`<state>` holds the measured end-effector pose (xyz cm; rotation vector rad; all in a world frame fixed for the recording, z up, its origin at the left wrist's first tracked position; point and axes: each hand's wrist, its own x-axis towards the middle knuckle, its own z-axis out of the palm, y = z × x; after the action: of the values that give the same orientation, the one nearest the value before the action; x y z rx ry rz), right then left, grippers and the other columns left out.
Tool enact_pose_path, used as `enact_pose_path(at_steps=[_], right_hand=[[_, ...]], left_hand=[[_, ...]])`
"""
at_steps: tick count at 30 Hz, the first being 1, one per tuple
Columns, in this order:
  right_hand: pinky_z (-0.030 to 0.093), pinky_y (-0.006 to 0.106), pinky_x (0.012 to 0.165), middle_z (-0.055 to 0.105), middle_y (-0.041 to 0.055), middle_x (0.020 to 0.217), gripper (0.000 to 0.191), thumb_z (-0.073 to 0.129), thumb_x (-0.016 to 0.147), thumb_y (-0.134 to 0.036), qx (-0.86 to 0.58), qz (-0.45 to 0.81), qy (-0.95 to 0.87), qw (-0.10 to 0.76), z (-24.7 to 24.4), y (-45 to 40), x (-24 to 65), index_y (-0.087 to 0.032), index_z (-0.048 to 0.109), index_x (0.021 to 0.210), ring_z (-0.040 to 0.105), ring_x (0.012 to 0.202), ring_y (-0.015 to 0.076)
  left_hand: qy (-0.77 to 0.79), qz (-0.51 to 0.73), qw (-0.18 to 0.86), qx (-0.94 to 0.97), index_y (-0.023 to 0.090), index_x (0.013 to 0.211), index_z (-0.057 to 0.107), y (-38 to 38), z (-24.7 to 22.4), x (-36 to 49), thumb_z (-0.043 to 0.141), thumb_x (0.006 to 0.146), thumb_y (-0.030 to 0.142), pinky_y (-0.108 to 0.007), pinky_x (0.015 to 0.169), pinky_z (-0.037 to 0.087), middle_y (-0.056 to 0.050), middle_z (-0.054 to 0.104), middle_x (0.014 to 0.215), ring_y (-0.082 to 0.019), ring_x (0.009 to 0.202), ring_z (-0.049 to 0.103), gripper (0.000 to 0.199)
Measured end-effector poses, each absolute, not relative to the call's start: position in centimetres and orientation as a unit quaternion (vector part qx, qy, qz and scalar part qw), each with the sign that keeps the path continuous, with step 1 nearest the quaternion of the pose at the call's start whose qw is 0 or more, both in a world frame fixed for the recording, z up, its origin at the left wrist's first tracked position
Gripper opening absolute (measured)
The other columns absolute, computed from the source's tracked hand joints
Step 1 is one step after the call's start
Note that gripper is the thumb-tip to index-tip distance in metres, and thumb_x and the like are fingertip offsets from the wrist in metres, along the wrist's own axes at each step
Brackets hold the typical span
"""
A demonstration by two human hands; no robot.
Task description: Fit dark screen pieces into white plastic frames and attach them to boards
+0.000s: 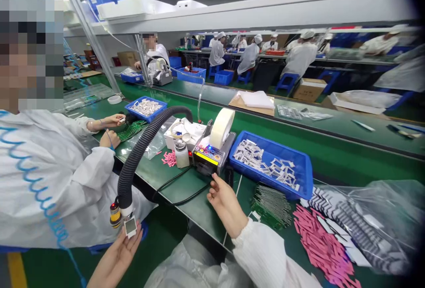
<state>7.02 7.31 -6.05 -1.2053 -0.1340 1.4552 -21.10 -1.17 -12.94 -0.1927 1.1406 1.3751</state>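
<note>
My left hand [117,252], at the lower left, holds a small display screen [130,226] with a grey face and white edges by its fingertips. The screen is just below the end of a black corrugated hose [125,181]. Beside the hose end is a black and yellow cylinder [114,215] with a red light. My right hand [224,199] reaches to the front of a tape dispenser [209,157], which carries a roll of cream tape [222,128]. Its thumb and forefinger come together at the dispenser's outlet, and the other fingers curl; anything between them is too small to make out.
A blue bin [307,168] of white frames stands right of the dispenser. Nearby lie green circuit boards [272,206], pink strips [322,243] and a plastic bag [392,217]. A glass bottle [181,155] stands left of the dispenser. A co-worker [66,159] sits at left.
</note>
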Motion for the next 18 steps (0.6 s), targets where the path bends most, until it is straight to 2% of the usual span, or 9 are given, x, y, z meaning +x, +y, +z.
enact_pose_path(at_steps=[5,9,12,15,18], right_hand=[[0.031,0.017,0.038,0.045,-0.0069,0.056,0.029,0.074,0.069,-0.034,-0.504,0.61,-0.011,0.612,-6.0,8.4,6.1,-0.019,0.05,0.072,0.037,0.04,0.0039],[0.028,0.017,0.037,0.042,-0.0078,0.055,0.029,0.076,0.066,-0.033,-0.503,0.6,-0.028,0.622,-5.6,9.0,5.9,-0.019,0.051,0.072,0.035,0.041,0.0044],[0.029,0.018,0.04,0.044,-0.0073,0.058,0.03,0.077,0.062,-0.034,-0.499,0.595,-0.074,0.625,-4.9,8.3,6.0,-0.018,0.054,0.073,0.036,0.044,0.0048],[0.032,0.019,0.045,0.043,-0.0064,0.058,0.032,0.079,0.06,-0.038,-0.483,0.6,-0.144,0.621,-3.3,5.7,6.5,-0.017,0.056,0.068,0.037,0.05,0.0059],[0.039,0.022,0.056,0.046,-0.0032,0.061,0.027,0.076,0.065,-0.037,-0.482,0.581,-0.294,0.586,-1.4,1.8,7.7,-0.016,0.058,0.061,0.043,0.058,0.0092]], left_hand=[[0.483,0.616,0.613,-0.105,0.02,0.134,0.043,-0.8,-12.9,-20.2,0.043,0.09,0.01,-0.031,0.072,0.061,-0.009,0.074,0.092,-0.021,0.083,0.071,0.045],[0.487,0.549,0.671,-0.106,0.012,0.137,0.037,-1.1,-12.0,-16.5,0.042,0.089,0.005,-0.033,0.072,0.06,-0.013,0.074,0.091,-0.023,0.084,0.071,0.049],[0.472,0.505,0.716,-0.094,0.01,0.137,0.033,-0.9,-10.4,-12.7,0.044,0.088,0.004,-0.032,0.074,0.059,-0.011,0.074,0.087,-0.02,0.081,0.071,0.051],[0.438,0.486,0.752,-0.085,0.012,0.127,0.045,0.1,-8.4,-9.4,0.047,0.088,0.006,-0.032,0.078,0.057,-0.009,0.074,0.088,-0.018,0.082,0.071,0.04],[0.385,0.467,0.794,-0.061,0.013,0.104,0.06,0.8,-6.1,-6.8,0.052,0.087,0.011,-0.033,0.085,0.053,-0.007,0.073,0.089,-0.016,0.08,0.07,0.019]])
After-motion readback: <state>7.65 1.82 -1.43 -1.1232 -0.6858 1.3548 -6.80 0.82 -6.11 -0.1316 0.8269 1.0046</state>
